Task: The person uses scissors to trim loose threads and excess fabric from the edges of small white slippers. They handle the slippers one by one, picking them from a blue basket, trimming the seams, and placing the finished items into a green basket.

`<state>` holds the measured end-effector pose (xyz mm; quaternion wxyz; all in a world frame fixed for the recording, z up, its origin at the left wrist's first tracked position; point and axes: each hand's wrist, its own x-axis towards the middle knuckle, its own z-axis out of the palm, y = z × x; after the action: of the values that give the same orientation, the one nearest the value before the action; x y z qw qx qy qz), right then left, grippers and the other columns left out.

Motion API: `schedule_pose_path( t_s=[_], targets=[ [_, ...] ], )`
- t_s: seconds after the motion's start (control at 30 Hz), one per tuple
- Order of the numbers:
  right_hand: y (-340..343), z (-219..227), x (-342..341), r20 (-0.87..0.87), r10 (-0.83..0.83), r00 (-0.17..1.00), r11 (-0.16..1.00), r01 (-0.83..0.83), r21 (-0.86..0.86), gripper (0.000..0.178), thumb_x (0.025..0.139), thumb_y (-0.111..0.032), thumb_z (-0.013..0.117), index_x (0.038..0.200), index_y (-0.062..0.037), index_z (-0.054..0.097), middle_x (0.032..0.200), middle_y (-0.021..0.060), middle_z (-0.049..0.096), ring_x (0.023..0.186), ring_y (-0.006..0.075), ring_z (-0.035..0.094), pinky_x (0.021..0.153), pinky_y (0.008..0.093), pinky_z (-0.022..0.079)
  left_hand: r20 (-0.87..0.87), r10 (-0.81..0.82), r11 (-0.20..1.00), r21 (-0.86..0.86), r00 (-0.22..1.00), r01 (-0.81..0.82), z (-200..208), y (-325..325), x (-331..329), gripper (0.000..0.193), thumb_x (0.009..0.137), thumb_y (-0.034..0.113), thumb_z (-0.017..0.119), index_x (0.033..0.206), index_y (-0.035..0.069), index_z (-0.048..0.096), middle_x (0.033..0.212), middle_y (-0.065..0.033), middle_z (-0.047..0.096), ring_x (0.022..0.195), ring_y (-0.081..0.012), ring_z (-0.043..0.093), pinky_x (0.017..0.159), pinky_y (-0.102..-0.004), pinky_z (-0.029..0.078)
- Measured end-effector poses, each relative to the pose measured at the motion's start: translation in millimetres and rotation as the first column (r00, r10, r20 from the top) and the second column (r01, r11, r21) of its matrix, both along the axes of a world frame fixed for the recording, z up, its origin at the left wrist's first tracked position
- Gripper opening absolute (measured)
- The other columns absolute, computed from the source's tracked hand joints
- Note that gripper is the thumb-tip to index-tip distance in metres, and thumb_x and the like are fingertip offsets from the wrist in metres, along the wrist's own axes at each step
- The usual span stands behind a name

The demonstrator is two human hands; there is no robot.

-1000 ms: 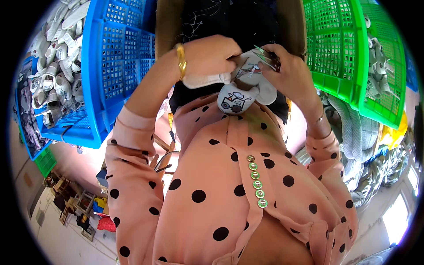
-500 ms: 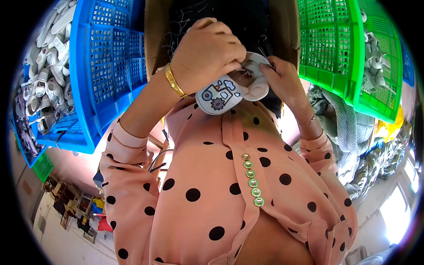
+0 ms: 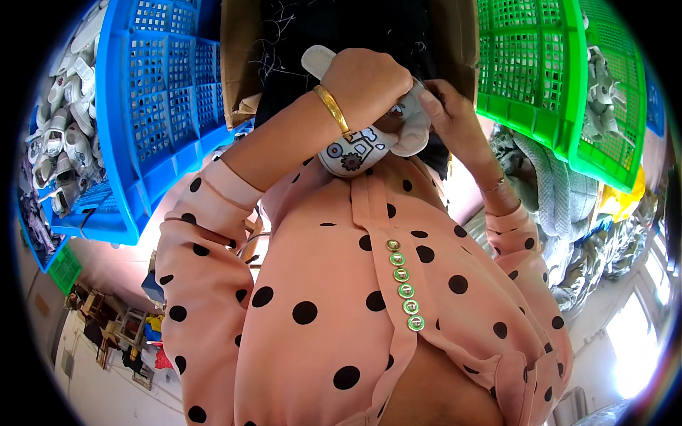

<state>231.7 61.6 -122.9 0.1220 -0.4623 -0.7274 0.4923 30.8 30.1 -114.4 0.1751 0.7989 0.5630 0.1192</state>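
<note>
A small white shoe point(image 3: 355, 153) with a cartoon vehicle on its toe is held in front of my chest, tilted, its opening partly hidden. On its right side, the thumb and fingers of my right hand point(image 3: 455, 117) grip the upper edge. My left hand point(image 3: 369, 85), gold bracelet at the wrist, is closed in a fist over the shoe's upper left part. From behind that fist sticks out a pale rounded tab point(image 3: 317, 60); whether it belongs to the shoe I cannot tell. What the left fingers hold is hidden.
Behind the hands is a cardboard box point(image 3: 241, 64) with dark material and loose white threads. A blue plastic crate point(image 3: 160, 121) stands at the left, with many white shoes point(image 3: 67, 142) beyond it. Green crates point(image 3: 529, 78) stand at the right, above grey fabric point(image 3: 561, 192).
My left fist has moved right and slightly down, turning over the shoe and covering more of it. The pale tab now shows clearly behind it. My right hand keeps its grip.
</note>
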Motion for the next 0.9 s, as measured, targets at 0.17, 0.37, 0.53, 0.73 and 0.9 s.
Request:
schedule_pose_path(
  t_s=[0.17,0.37,0.53,0.73,0.9],
  targets=[
    [16.4,42.4,11.1,0.405,0.116,0.907,0.772,-0.339,0.538,0.04,0.093,-0.045,0.058,0.096,-0.0053,0.054,0.066,0.0085,0.064,0.054,0.0269,0.064,0.048,0.0349,0.05,0.009,0.018,1.0,-0.003,1.0,-0.018,8.2,3.0,-6.0,0.01,0.074,0.024,0.069,0.074,0.016,0.075,0.065,-0.0097,0.066,0.062,-0.0281,0.066,0.059,-0.0364,0.053],
    [21.9,86.1,-6.0,0.749,0.215,0.627,0.294,-0.773,0.562,0.041,0.085,-0.045,0.065,0.07,-0.011,0.048,0.049,0.0032,0.05,0.047,0.0193,0.059,0.044,0.0286,0.044,0.022,-0.041,0.991,-0.126,0.999,0.043,18.8,12.9,-7.8,0.009,0.07,0.022,0.072,0.074,0.013,0.075,0.066,-0.01,0.066,0.065,-0.0285,0.066,0.062,-0.0361,0.053],
    [25.8,87.9,-18.3,0.853,0.263,0.451,0.204,-0.89,0.408,0.034,0.084,-0.037,0.067,0.07,-0.0094,0.052,0.049,0.0026,0.049,0.049,0.0177,0.06,0.045,0.0266,0.042,0.046,-0.099,0.978,-0.178,0.994,0.106,19.4,17.0,-9.5,0.011,0.069,0.019,0.072,0.076,0.012,0.075,0.069,-0.01,0.067,0.066,-0.0282,0.066,0.063,-0.0355,0.054],
    [33.1,77.2,-22.6,0.888,0.296,0.351,0.044,-0.934,0.355,0.009,0.075,-0.016,0.069,0.067,-0.0132,0.065,0.053,-0.0002,0.054,0.061,0.0162,0.064,0.051,0.0294,0.045,0.063,-0.116,0.97,-0.207,0.991,0.126,18.9,20.9,-7.9,0.012,0.069,0.017,0.071,0.078,0.011,0.075,0.071,-0.0112,0.068,0.068,-0.0284,0.067,0.064,-0.0362,0.054],
    [31.8,70.7,-33.7,0.951,0.248,0.187,0.117,-0.98,0.162,0.008,0.071,-0.011,0.069,0.067,-0.0177,0.07,0.06,-0.0025,0.06,0.065,0.0149,0.065,0.052,0.0287,0.044,0.032,-0.132,0.942,-0.306,0.991,0.136,24.0,26.3,-5.3,0.015,0.073,0.02,0.072,0.08,0.008,0.076,0.077,-0.0126,0.071,0.074,-0.0279,0.07,0.067,-0.0349,0.056]
  ],
)
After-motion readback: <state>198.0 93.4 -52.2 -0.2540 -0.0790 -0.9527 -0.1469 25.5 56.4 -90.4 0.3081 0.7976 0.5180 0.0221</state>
